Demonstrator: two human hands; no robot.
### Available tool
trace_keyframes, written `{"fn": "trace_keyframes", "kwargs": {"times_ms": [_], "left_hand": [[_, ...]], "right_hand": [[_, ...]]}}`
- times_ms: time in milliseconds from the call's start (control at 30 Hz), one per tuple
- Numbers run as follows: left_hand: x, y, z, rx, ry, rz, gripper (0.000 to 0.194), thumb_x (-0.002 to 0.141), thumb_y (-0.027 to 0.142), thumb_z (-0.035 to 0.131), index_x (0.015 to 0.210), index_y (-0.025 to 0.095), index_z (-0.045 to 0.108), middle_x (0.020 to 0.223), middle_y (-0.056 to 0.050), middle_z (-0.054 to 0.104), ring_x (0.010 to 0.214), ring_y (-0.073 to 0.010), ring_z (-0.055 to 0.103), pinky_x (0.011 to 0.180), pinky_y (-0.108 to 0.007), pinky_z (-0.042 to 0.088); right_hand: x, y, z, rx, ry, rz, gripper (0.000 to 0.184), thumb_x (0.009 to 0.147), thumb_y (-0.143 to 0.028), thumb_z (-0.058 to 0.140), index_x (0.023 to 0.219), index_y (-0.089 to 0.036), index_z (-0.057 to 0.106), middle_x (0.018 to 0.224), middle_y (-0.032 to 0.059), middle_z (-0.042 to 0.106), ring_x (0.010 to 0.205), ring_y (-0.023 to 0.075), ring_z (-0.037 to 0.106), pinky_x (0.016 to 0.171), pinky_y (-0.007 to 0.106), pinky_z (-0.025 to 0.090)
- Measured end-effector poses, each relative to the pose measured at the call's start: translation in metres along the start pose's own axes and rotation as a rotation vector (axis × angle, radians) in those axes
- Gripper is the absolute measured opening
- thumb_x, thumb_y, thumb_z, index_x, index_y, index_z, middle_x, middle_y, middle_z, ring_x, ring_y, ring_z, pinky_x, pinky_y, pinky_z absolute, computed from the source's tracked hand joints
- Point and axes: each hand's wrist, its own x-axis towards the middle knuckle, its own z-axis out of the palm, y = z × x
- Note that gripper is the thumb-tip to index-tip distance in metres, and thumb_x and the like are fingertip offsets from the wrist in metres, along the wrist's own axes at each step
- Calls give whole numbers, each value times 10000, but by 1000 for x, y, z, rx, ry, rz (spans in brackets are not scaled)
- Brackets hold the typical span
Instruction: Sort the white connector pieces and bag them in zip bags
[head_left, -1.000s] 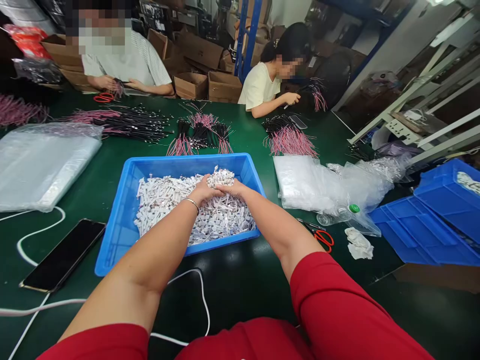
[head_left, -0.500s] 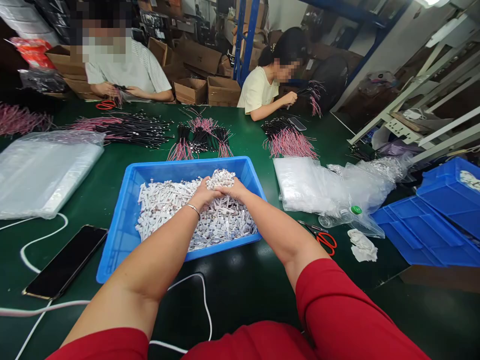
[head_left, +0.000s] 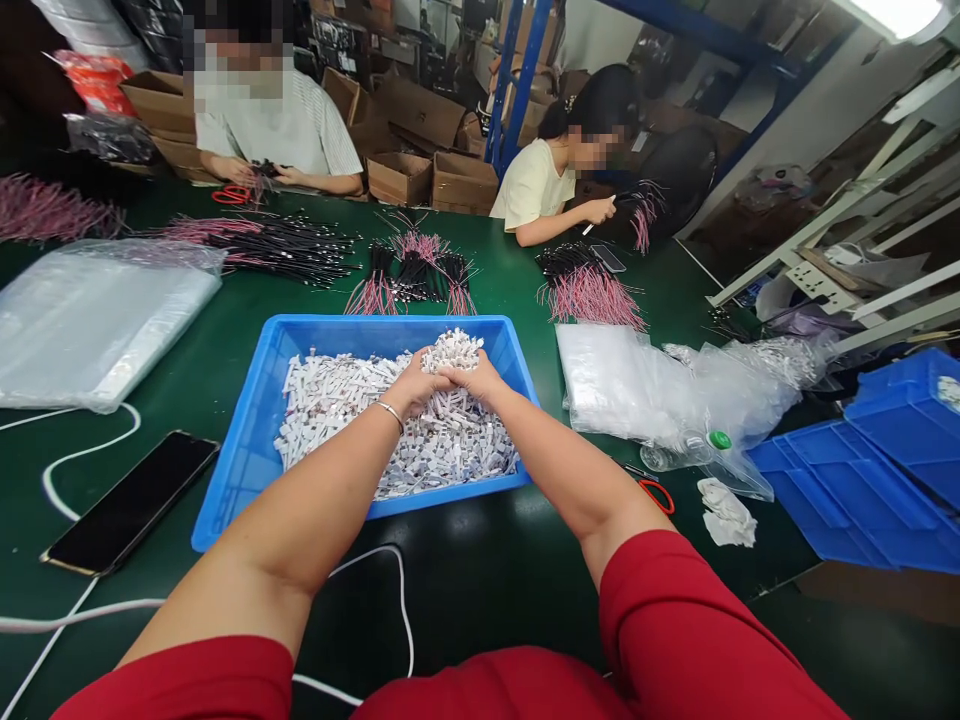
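White tags (head_left: 451,352) bunch into a clump right between my fingers (head_left: 433,374), on top of the heap filling the blue plastic tray (head_left: 315,326). My left hand (head_left: 411,388), with a thin metal bracelet (head_left: 388,410) at the wrist, and my right hand (head_left: 476,378) cup toward each other. Their fingers curl and press together around the clump, the tips sunk among the tags, so I can't see them or tell how many pieces I'm gripping. The print on the tags is too small to read.

Left of the tray, a black smartphone (head_left: 129,502) lies on the green counter (head_left: 172,570) beside a white cable (head_left: 90,450). To the right, red scissor handles (head_left: 656,495) show, the rest hidden, near clear plastic bags (head_left: 622,385) and blue crates (head_left: 847,495) cut off by the frame. Farther on lie bundles of pink and black wires (head_left: 589,298), and two co-workers (head_left: 277,130) (head_left: 536,185) sit handling wires.
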Motion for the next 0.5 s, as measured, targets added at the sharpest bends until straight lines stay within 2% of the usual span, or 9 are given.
{"fn": "trace_keyframes", "kwargs": {"times_ms": [200, 367, 500], "left_hand": [[0, 1, -3, -21, -55, -35, 1113, 438, 71, 777, 1409, 250, 264, 1007, -84, 677, 844, -224, 660, 734, -336, 524], [-8, 9, 2, -63, -57, 10, 1043, 441, 64, 751, 1370, 232, 308, 959, -68, 679, 828, -234, 660, 729, -367, 537], [-20, 23, 9, -100, -53, 128, 980, 440, 61, 741, 1329, 226, 362, 1013, -59, 673, 925, -232, 649, 804, -350, 531]], "right_hand": [[1, 0, 0, 16, -49, 66, 893, 536, -444, 817, 1267, -182, 376, 1297, 132, 555, 1138, 231, 572, 986, 392, 457], [-7, -12, -1, 17, -23, -24, 806, 579, -405, 802, 1240, -169, 405, 1286, 128, 567, 1139, 220, 569, 1002, 375, 443], [-15, -27, -5, 88, -24, -114, 768, 592, -360, 800, 1226, -168, 413, 1271, 121, 580, 1125, 207, 579, 987, 355, 459]]}}
